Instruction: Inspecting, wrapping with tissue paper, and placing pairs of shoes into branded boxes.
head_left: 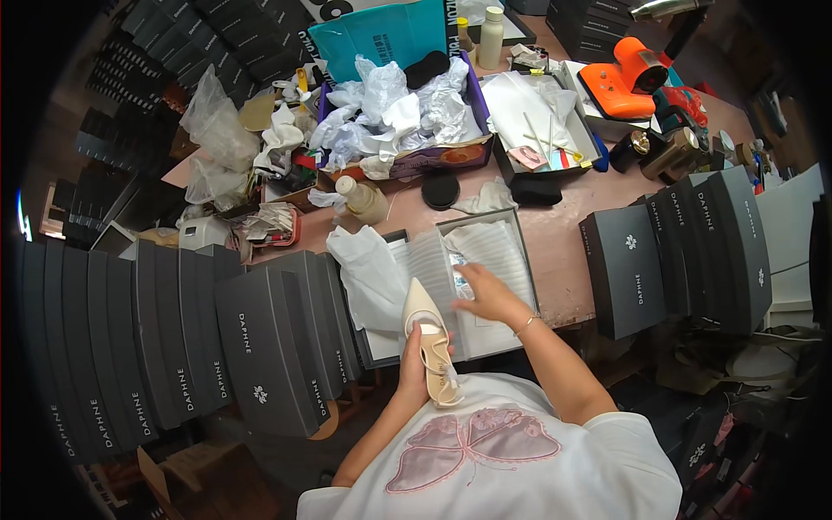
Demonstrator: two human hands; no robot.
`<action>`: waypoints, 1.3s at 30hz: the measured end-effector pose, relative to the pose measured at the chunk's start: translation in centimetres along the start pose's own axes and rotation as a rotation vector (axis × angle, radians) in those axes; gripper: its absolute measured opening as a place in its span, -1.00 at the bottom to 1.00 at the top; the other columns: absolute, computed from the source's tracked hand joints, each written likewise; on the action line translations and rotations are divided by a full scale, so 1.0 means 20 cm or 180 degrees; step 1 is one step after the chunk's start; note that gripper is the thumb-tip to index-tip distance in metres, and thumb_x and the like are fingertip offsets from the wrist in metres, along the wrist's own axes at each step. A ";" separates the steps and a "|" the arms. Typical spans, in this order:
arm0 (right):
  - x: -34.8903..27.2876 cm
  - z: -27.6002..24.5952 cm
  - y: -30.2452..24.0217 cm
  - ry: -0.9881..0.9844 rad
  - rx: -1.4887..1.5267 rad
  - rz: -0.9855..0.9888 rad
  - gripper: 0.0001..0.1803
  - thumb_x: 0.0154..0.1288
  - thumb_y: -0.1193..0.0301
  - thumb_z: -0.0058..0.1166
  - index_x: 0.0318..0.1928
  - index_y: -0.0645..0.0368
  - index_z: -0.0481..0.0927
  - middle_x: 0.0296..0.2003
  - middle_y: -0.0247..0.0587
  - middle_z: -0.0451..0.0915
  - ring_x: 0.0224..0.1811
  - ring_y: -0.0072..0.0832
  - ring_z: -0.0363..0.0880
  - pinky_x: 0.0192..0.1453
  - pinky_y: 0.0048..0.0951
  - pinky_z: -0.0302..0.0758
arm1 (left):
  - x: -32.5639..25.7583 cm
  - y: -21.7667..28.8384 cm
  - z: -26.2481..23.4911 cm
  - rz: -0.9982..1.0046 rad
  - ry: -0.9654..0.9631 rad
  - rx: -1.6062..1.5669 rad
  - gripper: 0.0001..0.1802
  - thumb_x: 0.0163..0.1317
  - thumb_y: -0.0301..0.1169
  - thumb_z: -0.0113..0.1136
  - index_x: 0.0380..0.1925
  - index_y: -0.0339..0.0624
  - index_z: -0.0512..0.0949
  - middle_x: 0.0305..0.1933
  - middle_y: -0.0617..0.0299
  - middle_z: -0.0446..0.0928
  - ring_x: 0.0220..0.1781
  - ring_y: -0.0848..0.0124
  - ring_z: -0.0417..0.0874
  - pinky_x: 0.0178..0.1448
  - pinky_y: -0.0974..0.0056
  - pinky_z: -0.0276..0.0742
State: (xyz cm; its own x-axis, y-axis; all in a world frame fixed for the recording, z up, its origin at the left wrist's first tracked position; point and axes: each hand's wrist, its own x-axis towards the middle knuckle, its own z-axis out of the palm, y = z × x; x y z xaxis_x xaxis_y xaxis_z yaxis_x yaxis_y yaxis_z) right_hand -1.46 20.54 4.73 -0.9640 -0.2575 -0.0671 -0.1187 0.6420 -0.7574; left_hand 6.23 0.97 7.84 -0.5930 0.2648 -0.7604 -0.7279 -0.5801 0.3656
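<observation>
My left hand grips a cream pointed-toe shoe by its side, toe pointing away from me and heel near my shirt. Over an open grey shoe box my right hand hovers, fingers stretched apart and holding nothing. Translucent ribbed wrapping stands along the box's left side, and more pale wrapping lies inside. White tissue paper spreads over a second shallow grey tray to the left, partly behind the shoe.
Grey shoe boxes stand in rows at left and right. Behind, a purple carton overflows with crumpled paper. A cream bottle, a round black lid and an orange device occupy the pink table.
</observation>
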 end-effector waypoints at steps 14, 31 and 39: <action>-0.15 0.04 -0.31 0.0244 0.0088 -0.0764 -0.65 0.07 0.43 0.28 -0.12 0.24 0.53 -0.24 -0.09 0.48 -0.29 -0.23 0.57 -0.22 -0.31 0.55 | 0.12 -0.04 0.05 0.0433 -0.0530 -0.0261 -0.48 0.43 0.03 -0.15 0.11 -0.17 0.34 0.00 0.14 0.50 -0.01 0.33 0.59 0.03 0.27 0.58; -0.21 -0.28 0.04 0.0615 -0.1870 0.0572 -0.26 0.07 0.25 0.29 0.28 0.06 0.31 0.25 0.09 0.32 0.32 -0.09 0.26 0.41 0.00 0.09 | 0.27 0.45 -0.08 0.2566 0.0726 0.2943 -0.07 0.27 -0.36 0.22 0.43 -0.25 -0.18 0.32 -0.11 0.22 0.32 0.20 0.33 0.32 0.25 0.31; -0.32 -0.20 0.39 0.0796 -0.0365 0.0394 -0.59 0.09 0.43 0.21 0.00 0.09 0.48 0.22 -0.06 0.34 0.25 -0.08 0.28 0.27 0.04 0.19 | 0.49 -0.19 0.29 0.0987 -0.0271 0.2331 -0.01 0.20 -0.35 0.29 0.43 -0.29 -0.18 0.46 -0.20 -0.03 0.49 0.08 0.06 0.40 0.15 0.21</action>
State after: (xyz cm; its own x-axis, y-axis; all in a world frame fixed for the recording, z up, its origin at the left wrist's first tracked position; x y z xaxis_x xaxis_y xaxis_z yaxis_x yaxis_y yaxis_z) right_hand 2.90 30.13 1.75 -0.9998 0.0047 0.0184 -0.0090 0.7385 -0.6742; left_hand 1.26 10.22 2.11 -0.8082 0.2493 -0.5336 -0.5491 0.0085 0.8357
